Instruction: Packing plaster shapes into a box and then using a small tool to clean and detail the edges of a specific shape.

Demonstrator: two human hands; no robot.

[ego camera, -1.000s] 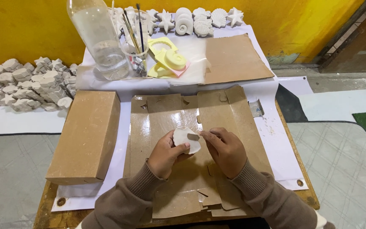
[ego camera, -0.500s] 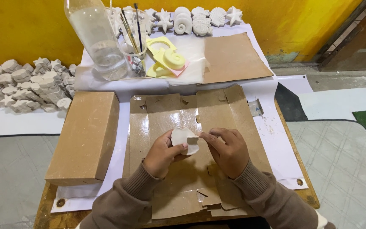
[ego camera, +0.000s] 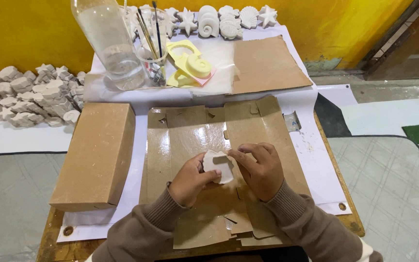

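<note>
Both hands pinch a small white plaster piece (ego camera: 218,166): the left hand (ego camera: 190,180) grips its lower edge, the right hand (ego camera: 262,167) closes fingers on its upper edge. It is held just above a flattened cardboard sheet (ego camera: 248,131) on the table. A closed cardboard box (ego camera: 95,155) lies left, a glass bottle (ego camera: 108,43) beyond.

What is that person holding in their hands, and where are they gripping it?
A small white plaster piece. The left hand grips its left and lower edge; the right hand pinches its upper right edge with the fingertips.
</note>
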